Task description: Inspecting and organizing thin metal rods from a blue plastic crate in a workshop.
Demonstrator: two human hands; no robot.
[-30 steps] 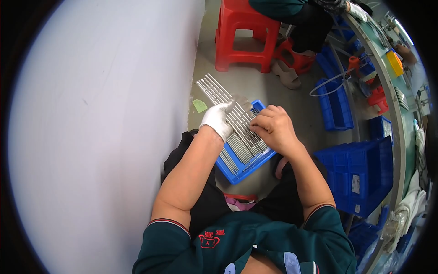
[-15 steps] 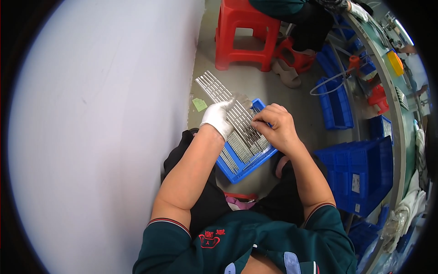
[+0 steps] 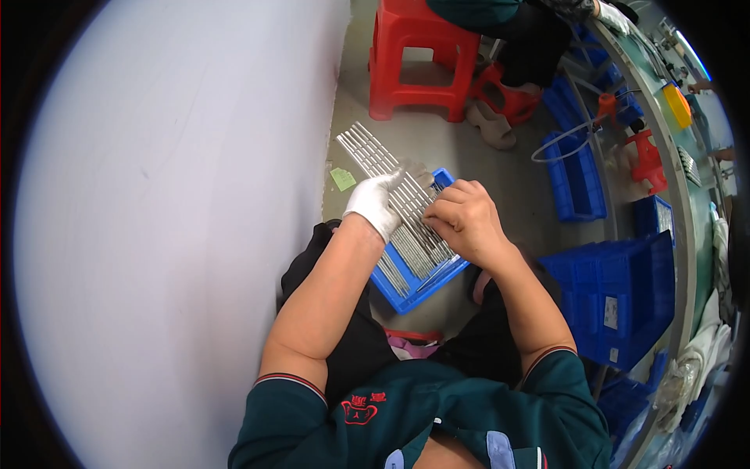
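Over the blue tray (image 3: 402,306), the gloved left hand (image 3: 371,205) clasps metal rods (image 3: 410,201) slanting toward the right hand (image 3: 471,220), pinched narrow, contents unclear.

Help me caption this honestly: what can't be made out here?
All in the head view:
Right hand: whether it grips a rod; its curled shape hides this.
Metal rods: exact count; too thin, partly covered by the left hand.
Blue tray: some contents, hidden under the raised rods.
Co-worker: head, cut off by the top edge.
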